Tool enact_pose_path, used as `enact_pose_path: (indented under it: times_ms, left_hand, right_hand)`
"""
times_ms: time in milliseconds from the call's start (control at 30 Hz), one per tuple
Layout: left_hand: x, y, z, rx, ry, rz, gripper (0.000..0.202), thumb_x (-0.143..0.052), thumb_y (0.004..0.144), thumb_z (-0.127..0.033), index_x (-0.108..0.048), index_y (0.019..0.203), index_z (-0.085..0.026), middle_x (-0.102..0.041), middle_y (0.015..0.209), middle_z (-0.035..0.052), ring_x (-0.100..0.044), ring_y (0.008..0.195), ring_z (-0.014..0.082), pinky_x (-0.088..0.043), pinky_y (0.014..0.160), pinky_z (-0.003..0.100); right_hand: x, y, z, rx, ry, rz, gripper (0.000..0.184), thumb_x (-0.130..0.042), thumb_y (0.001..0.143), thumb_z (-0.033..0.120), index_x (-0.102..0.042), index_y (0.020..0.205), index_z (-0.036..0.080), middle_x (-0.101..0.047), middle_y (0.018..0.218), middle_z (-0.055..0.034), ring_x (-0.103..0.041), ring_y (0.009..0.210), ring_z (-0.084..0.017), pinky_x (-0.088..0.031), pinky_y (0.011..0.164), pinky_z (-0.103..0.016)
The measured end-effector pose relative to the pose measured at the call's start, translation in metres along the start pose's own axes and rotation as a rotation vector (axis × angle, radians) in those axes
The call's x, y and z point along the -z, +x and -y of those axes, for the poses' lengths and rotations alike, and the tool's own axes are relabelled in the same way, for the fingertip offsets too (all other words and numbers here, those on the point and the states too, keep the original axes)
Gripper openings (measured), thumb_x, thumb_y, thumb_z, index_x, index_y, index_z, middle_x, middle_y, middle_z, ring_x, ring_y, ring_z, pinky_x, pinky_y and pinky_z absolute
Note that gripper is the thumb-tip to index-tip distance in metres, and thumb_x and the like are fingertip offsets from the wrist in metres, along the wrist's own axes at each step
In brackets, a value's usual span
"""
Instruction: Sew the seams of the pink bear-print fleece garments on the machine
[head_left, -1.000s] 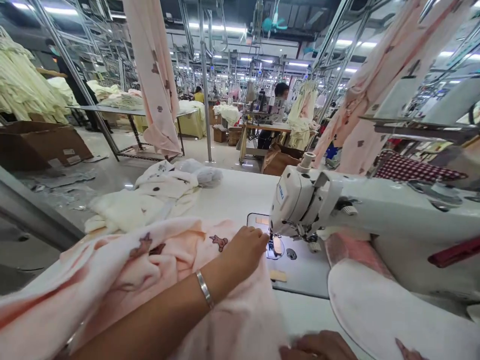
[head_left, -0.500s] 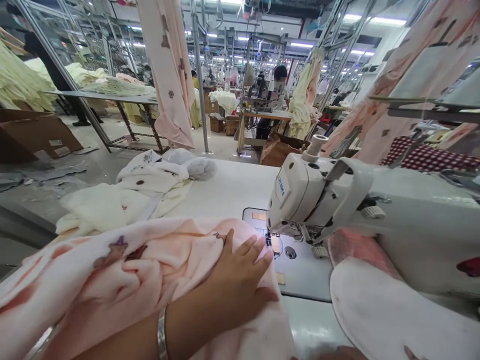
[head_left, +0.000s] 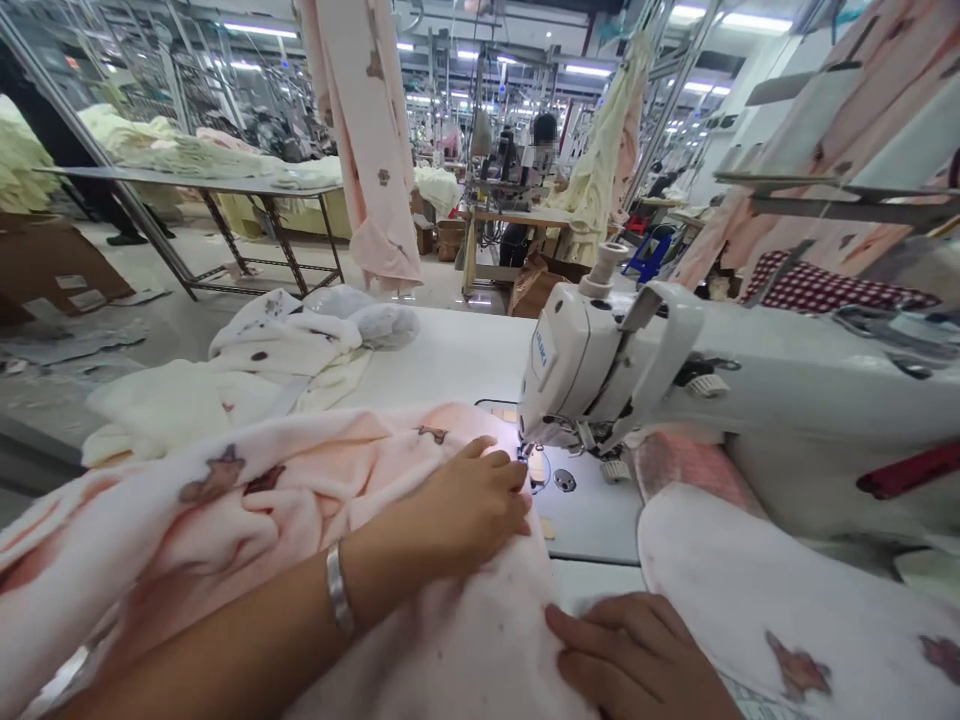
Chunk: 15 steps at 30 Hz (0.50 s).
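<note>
The left hand (head_left: 465,510) lies flat on the pink fleece (head_left: 315,520), fingers close together and a bit curled. It presses down and does not pinch. The right hand (head_left: 634,660) sits at the bottom of the view, with its fingers (head_left: 592,635) resting on the fleece near the edge. They lie loose and are not clamped on anything. The two hands are well apart, with cloth between them.

A silver bangle (head_left: 339,590) is on the left wrist. The fleece has brown bear prints and lies in soft folds across the white table (head_left: 442,360). Its front end reaches the sewing machine (head_left: 577,360), right by the presser foot (head_left: 536,462). The left fingertips are near that foot. The light there is bright, so I can't quite tell where the needle is.

To the right, a big white cloth piece (head_left: 780,600) with a rounded edge lies just beside the right hand. Past the fleece on the left is a heap of cream cloth (head_left: 255,380). Far off, a co-worker (head_left: 541,150) sits at another machine.
</note>
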<state>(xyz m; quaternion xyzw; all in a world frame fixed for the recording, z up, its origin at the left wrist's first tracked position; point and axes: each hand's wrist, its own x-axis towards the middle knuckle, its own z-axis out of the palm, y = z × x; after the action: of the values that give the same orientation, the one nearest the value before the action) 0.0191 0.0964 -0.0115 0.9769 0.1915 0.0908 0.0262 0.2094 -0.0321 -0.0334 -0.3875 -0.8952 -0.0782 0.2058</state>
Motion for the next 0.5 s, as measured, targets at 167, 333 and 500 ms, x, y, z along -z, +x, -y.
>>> enact_pose_path:
  times_ms: [167,333,500]
  left_hand:
    - [-0.023,-0.017,-0.059,0.231,0.08,-0.059,0.036,-0.042,0.089,-0.033,-0.061,0.109,-0.011,-0.057,0.12,0.0182,-0.05,0.112,0.032,-0.029,0.097,0.054]
    - [-0.033,-0.033,-0.063,0.243,0.025,-0.051,0.042,-0.032,0.094,-0.033,-0.048,0.127,-0.011,-0.043,0.137,0.0151,-0.037,0.128,0.0301,-0.025,0.103,0.055]
    - [-0.019,-0.038,-0.043,0.185,-0.079,-0.044,0.041,-0.036,0.094,-0.036,-0.044,0.129,-0.016,-0.042,0.138,0.0117,-0.034,0.13,0.0273,-0.021,0.107,0.054]
  right_hand:
    - [-0.001,0.003,0.007,-0.029,0.034,-0.046,0.026,-0.036,0.094,0.02,-0.061,0.087,0.019,-0.071,0.098,0.0028,-0.057,0.072,-0.012,-0.037,0.065,-0.03]
    - [-0.007,0.003,0.008,-0.142,0.121,-0.071,0.023,-0.039,0.09,0.014,-0.061,0.088,0.017,-0.069,0.104,-0.0012,-0.054,0.078,-0.015,-0.033,0.072,-0.034]
    - [-0.006,0.002,0.006,-0.146,0.157,-0.025,0.014,-0.049,0.083,0.013,-0.06,0.09,0.018,-0.065,0.112,-0.0014,-0.053,0.084,-0.017,-0.032,0.079,-0.038]
